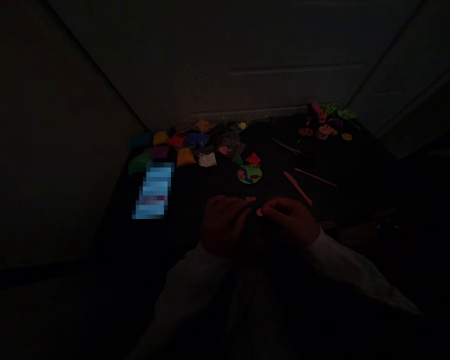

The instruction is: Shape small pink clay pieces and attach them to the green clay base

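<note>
Dim light hides much of the detail. My right hand has thumb and fingertips pinched on a small pale-pink clay piece. Beside it, my left hand has its fingers stretched forward and its thumb apart, with nothing visible in it. Just past the left fingertips lies another pink clay piece, on the dark table. Beyond both hands sits a round green clay base with a red-capped mushroom at its back edge and a blue strip and pink flower on top.
A pink clay knife and a thin pink tool lie at right. Scissors rest farther back. Several bags of coloured clay line the back left, near a lit phone. Finished clay figures stand back right against the wall.
</note>
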`<state>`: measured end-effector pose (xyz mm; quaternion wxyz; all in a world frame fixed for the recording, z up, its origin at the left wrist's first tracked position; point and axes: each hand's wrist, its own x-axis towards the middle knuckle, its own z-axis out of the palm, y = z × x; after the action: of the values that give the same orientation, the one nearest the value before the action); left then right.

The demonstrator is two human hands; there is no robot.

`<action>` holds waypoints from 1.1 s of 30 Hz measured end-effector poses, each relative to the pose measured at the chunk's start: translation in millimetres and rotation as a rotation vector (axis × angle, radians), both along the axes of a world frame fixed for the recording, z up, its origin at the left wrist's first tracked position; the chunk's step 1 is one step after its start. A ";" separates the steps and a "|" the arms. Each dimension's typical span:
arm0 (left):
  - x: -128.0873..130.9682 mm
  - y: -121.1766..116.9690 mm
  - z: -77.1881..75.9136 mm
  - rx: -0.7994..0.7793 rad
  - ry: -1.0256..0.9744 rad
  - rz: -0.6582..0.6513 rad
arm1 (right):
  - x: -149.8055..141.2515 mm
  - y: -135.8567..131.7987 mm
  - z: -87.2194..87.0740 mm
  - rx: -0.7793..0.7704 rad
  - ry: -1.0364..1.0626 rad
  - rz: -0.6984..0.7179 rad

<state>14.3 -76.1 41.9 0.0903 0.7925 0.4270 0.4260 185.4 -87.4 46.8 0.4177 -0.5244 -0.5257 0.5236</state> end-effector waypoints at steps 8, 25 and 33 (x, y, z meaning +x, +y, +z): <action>6.7 -4.0 8.2 -0.643 -0.288 -0.101 | -3.4 -3.3 3.6 0.146 -0.115 -0.021; 8.1 -4.0 7.7 -0.481 -0.170 -0.095 | -3.2 -4.8 6.9 0.372 -0.251 0.058; 8.0 -3.1 4.7 -0.432 -0.190 -0.092 | -7.8 -5.9 1.2 0.282 -0.172 0.015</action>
<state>22.3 -79.3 46.6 0.3169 0.7298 0.4612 0.3928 177.6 -93.4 48.0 0.4369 -0.4995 -0.6317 0.4007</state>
